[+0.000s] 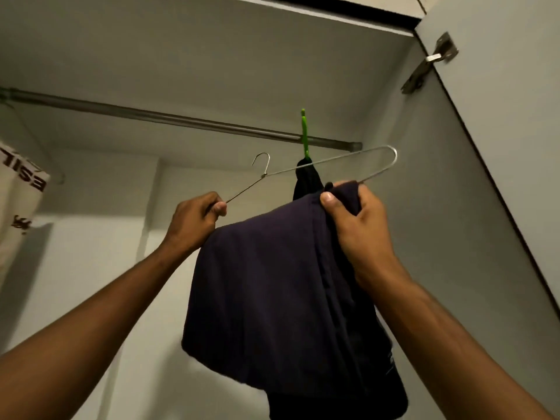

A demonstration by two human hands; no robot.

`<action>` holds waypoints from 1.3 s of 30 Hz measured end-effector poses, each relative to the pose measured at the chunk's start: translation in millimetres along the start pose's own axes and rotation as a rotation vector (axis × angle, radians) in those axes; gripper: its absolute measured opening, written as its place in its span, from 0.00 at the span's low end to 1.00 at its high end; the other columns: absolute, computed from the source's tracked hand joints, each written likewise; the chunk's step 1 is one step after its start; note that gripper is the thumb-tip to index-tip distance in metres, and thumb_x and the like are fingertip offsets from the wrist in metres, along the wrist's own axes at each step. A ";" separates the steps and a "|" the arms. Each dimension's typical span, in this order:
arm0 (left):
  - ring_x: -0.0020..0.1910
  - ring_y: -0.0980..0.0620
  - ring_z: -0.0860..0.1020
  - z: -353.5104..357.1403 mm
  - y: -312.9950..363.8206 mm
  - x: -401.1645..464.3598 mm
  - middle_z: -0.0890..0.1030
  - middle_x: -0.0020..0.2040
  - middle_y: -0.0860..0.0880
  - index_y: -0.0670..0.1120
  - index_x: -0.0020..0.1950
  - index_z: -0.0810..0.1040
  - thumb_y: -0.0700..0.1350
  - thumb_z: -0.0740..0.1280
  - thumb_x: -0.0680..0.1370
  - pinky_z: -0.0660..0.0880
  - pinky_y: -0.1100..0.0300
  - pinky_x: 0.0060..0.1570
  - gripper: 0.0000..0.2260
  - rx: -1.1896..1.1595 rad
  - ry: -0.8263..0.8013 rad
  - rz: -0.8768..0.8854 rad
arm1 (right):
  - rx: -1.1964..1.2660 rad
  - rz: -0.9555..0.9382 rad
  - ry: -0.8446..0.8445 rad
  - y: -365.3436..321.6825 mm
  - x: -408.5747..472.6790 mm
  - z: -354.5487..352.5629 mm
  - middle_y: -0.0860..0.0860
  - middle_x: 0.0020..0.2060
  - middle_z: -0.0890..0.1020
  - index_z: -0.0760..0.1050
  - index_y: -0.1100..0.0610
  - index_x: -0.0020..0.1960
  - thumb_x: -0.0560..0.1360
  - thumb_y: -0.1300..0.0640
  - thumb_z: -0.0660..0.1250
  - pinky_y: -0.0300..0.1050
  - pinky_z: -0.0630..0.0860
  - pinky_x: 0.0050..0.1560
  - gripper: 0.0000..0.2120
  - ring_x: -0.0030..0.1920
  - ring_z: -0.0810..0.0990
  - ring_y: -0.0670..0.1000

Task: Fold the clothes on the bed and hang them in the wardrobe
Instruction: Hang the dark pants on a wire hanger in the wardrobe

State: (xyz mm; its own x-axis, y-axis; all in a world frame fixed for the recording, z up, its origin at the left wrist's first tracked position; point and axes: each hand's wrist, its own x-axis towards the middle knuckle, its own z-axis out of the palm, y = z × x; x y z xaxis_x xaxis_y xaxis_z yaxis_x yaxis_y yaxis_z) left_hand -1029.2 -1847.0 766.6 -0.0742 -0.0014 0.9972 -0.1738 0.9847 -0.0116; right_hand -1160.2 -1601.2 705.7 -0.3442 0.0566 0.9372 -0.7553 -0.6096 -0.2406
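Observation:
I look up into the wardrobe. A folded dark navy garment [272, 292] drapes over the lower bar of a metal wire hanger [330, 160]. My left hand [194, 221] grips the hanger's left end. My right hand [354, 219] grips the garment's top fold together with the hanger's right side. The hanger's hook [263, 162] points up, below the metal wardrobe rail [181, 119] and apart from it.
A green plastic hanger [304, 131] hangs on the rail at the right with a black garment [307, 181] on it. A cream printed garment [18, 195] hangs at the far left. The open wardrobe door [500, 116] with its hinge [430, 63] stands at the right.

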 end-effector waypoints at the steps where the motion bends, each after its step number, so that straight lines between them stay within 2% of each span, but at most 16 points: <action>1: 0.37 0.48 0.78 12.7 -8.8 5.3 0.79 0.35 0.50 0.47 0.41 0.78 0.50 0.64 0.82 0.74 0.54 0.40 0.12 -0.036 0.001 -0.038 | -0.080 -0.064 -0.001 0.2 7.2 9.8 0.47 0.42 0.82 0.76 0.49 0.47 0.78 0.54 0.69 0.46 0.80 0.49 0.03 0.45 0.81 0.48; 3: 0.39 0.45 0.80 34.8 -23.7 20.7 0.80 0.35 0.49 0.47 0.40 0.78 0.48 0.64 0.82 0.76 0.53 0.44 0.12 -0.112 -0.003 -0.090 | -0.198 -0.175 0.004 -0.5 21.0 30.5 0.46 0.40 0.80 0.75 0.51 0.47 0.78 0.54 0.69 0.42 0.78 0.44 0.03 0.43 0.79 0.47; 5: 0.41 0.43 0.81 54.9 -34.1 42.4 0.82 0.36 0.48 0.46 0.39 0.79 0.47 0.64 0.81 0.76 0.51 0.46 0.12 -0.177 -0.014 -0.120 | -0.291 -0.248 0.022 -1.6 36.8 51.7 0.45 0.41 0.79 0.76 0.53 0.49 0.79 0.54 0.68 0.40 0.76 0.43 0.03 0.43 0.78 0.44; 9: 0.40 0.48 0.76 81.8 -49.2 97.9 0.77 0.32 0.52 0.49 0.34 0.75 0.45 0.63 0.82 0.68 0.58 0.40 0.16 -0.259 0.020 -0.175 | -0.446 -0.373 0.063 0.4 75.1 100.4 0.48 0.45 0.80 0.75 0.56 0.53 0.79 0.53 0.67 0.49 0.77 0.52 0.07 0.48 0.79 0.52; 11: 0.39 0.49 0.73 91.6 -53.8 122.1 0.73 0.31 0.52 0.50 0.31 0.71 0.45 0.62 0.82 0.65 0.59 0.40 0.18 -0.307 0.058 -0.226 | -0.515 -0.446 0.076 2.7 93.6 121.5 0.49 0.44 0.79 0.72 0.56 0.51 0.79 0.54 0.66 0.52 0.77 0.52 0.06 0.48 0.79 0.54; 13: 0.42 0.47 0.74 101.2 -61.0 144.6 0.75 0.33 0.50 0.50 0.32 0.72 0.45 0.62 0.82 0.66 0.59 0.41 0.17 -0.344 0.076 -0.259 | -0.563 -0.488 0.088 5.1 111.0 138.3 0.49 0.43 0.77 0.70 0.55 0.50 0.79 0.54 0.66 0.52 0.77 0.51 0.06 0.47 0.78 0.54; 16: 0.49 0.43 0.79 110.2 -62.9 176.2 0.82 0.44 0.44 0.49 0.38 0.78 0.47 0.62 0.82 0.72 0.57 0.47 0.13 -0.366 0.057 -0.256 | -0.590 -0.487 0.131 9.4 136.3 149.2 0.52 0.46 0.78 0.72 0.57 0.52 0.79 0.54 0.66 0.53 0.77 0.53 0.07 0.50 0.79 0.56; 19: 0.56 0.41 0.79 115.2 -53.6 207.5 0.83 0.54 0.40 0.46 0.48 0.82 0.46 0.62 0.82 0.71 0.58 0.50 0.10 -0.352 0.004 -0.235 | -0.577 -0.460 0.194 10.9 159.7 148.1 0.54 0.48 0.79 0.72 0.58 0.52 0.79 0.53 0.66 0.52 0.75 0.54 0.09 0.53 0.78 0.58; 22: 0.59 0.41 0.78 121.7 -47.1 232.7 0.81 0.59 0.41 0.49 0.46 0.78 0.45 0.64 0.81 0.70 0.59 0.52 0.05 -0.349 -0.058 -0.253 | -0.596 -0.428 0.235 10.6 182.2 147.1 0.56 0.52 0.81 0.73 0.57 0.53 0.79 0.52 0.66 0.50 0.74 0.55 0.08 0.55 0.78 0.59; 24: 0.61 0.42 0.77 130.7 -49.2 246.6 0.80 0.62 0.43 0.49 0.49 0.79 0.45 0.65 0.80 0.72 0.59 0.58 0.04 -0.372 -0.082 -0.291 | -0.602 -0.391 0.229 11.5 196.5 148.5 0.56 0.54 0.81 0.74 0.56 0.56 0.79 0.52 0.66 0.52 0.75 0.58 0.10 0.56 0.78 0.59; 27: 0.63 0.42 0.77 146.6 -57.5 253.9 0.78 0.65 0.43 0.48 0.55 0.81 0.48 0.65 0.80 0.72 0.57 0.62 0.08 -0.382 -0.122 -0.346 | -0.634 -0.350 0.184 17.1 215.7 151.9 0.56 0.55 0.81 0.74 0.56 0.58 0.78 0.51 0.67 0.55 0.75 0.60 0.12 0.57 0.78 0.59; 31: 0.62 0.39 0.78 164.8 -66.4 237.5 0.78 0.65 0.40 0.44 0.64 0.79 0.50 0.65 0.80 0.76 0.52 0.60 0.16 -0.382 -0.203 -0.384 | -0.682 -0.341 0.117 33.9 217.3 152.8 0.56 0.55 0.81 0.74 0.56 0.59 0.78 0.50 0.67 0.50 0.75 0.57 0.13 0.57 0.78 0.58; 33: 0.61 0.38 0.78 171.8 -65.1 227.2 0.79 0.63 0.40 0.45 0.64 0.80 0.50 0.65 0.79 0.78 0.51 0.57 0.16 -0.408 -0.219 -0.374 | -0.690 -0.360 0.115 45.4 209.4 149.0 0.55 0.54 0.81 0.74 0.56 0.58 0.78 0.50 0.67 0.53 0.76 0.58 0.12 0.55 0.78 0.58; 35: 0.61 0.39 0.78 177.5 -60.6 218.0 0.80 0.63 0.41 0.46 0.62 0.81 0.52 0.64 0.80 0.77 0.51 0.61 0.15 -0.453 -0.188 -0.345 | -0.685 -0.353 0.143 54.2 201.5 140.6 0.55 0.53 0.81 0.74 0.56 0.57 0.78 0.50 0.67 0.55 0.76 0.58 0.12 0.54 0.79 0.58; 39: 0.68 0.40 0.72 192.0 -51.4 202.4 0.74 0.70 0.41 0.48 0.73 0.71 0.58 0.57 0.83 0.70 0.51 0.66 0.22 -0.535 -0.177 -0.311 | -0.690 -0.283 0.178 64.6 198.4 116.4 0.54 0.51 0.81 0.75 0.55 0.56 0.77 0.48 0.67 0.56 0.76 0.58 0.12 0.53 0.79 0.58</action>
State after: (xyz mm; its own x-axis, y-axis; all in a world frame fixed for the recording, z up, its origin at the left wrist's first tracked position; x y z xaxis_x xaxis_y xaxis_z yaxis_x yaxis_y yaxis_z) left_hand -1223.8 -1931.3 955.0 -0.2677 -0.2849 0.9204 0.2971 0.8843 0.3602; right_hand -1212.4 -1721.4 905.5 -0.1259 0.2990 0.9459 -0.9850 0.0756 -0.1550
